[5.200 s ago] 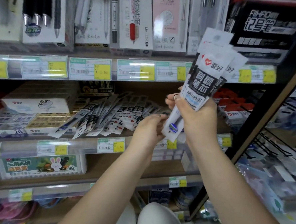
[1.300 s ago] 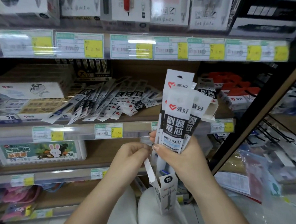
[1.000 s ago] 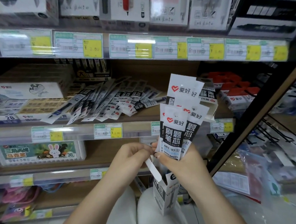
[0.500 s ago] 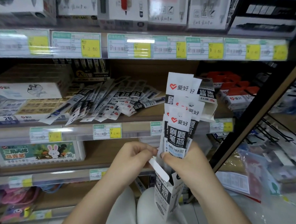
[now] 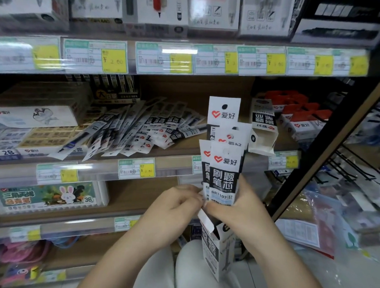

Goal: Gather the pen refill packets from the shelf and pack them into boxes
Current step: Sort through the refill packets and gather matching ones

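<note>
Nearest, propped on the lap: a narrow carton (image 5: 216,254), mouth up, top flap (image 5: 205,220) bent out to the left. Likely trouble right there: that flap folding back across the mouth and catching the packet ends, or the carton tipping off the knee, since nothing visibly steadies its lower half. Just above the mouth, the left hand (image 5: 176,206), fingers curled and pinching at the flap's edge and the bundle's left side; exactly which surface the fingertips hold cannot be told. Beside it, touching, the right hand (image 5: 245,210), clenched round the lower part of a bundle of refill packets (image 5: 224,172), thumb across the front, remaining fingers hidden behind. Bundle upright, lower ends at or just inside the mouth, header cards fanned and staggered well above the fingers, one tall card (image 5: 223,111) topmost. Risk from that stagger: uneven ends jamming against the rim, packets buckling if pushed, or a loose back one slipping out of the grasp. Farther off, on the middle shelf (image 5: 174,168), a spread of loose packets (image 5: 141,127) not yet gathered, lying flat and overlapping, well apart from both hands. Right of them, a second open carton (image 5: 263,126) standing inverted at the shelf front, flaps open, easily knocked by a reaching arm.
</note>
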Demonstrator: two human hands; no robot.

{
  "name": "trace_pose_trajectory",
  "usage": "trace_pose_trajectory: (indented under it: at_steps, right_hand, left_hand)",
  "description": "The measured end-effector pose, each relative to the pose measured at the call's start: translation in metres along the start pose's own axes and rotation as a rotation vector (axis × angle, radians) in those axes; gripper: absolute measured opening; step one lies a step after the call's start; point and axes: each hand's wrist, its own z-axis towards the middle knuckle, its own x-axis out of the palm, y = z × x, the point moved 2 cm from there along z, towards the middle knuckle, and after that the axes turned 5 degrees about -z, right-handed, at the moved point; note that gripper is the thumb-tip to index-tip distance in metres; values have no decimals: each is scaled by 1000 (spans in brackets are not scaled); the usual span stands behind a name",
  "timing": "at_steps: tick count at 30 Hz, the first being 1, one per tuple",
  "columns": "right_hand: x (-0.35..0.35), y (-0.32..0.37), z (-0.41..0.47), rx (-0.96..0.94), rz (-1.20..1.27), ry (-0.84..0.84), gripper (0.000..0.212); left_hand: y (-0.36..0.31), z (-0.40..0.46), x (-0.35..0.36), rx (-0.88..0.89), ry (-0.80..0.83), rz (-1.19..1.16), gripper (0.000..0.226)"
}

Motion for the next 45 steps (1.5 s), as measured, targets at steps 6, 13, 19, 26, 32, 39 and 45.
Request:
trace_pose_trajectory:
  at_steps: [6,13,19,26,32,39,45]
  right_hand:
    - [-3,0,-3,-44,79,43,52]
    - [-7,3,-5,-79,125,64,55]
    - [-12,3,-4,-86,145,125,60]
    - [-12,0,-4,-161,102,108,51]
    - [-17,2,2,-181,74,40,26]
    - [-7,-10,9,-136,-264,-5,31]
    - [0,-9,7,-131,-671,73,30]
  left_hand:
    - [4,0,0,-32,18,-10,75]
    - [8,-1,6,-130,-44,-75,72]
    - [3,-1,7,-126,-10,-124,51]
    - [3,-1,8,-96,-37,-197,49]
    - [3,6,-2,-145,-184,-246,39]
    - [4,16,-10,-253,-279,-207,28]
    - [16,15,-4,-300,-278,-269,29]
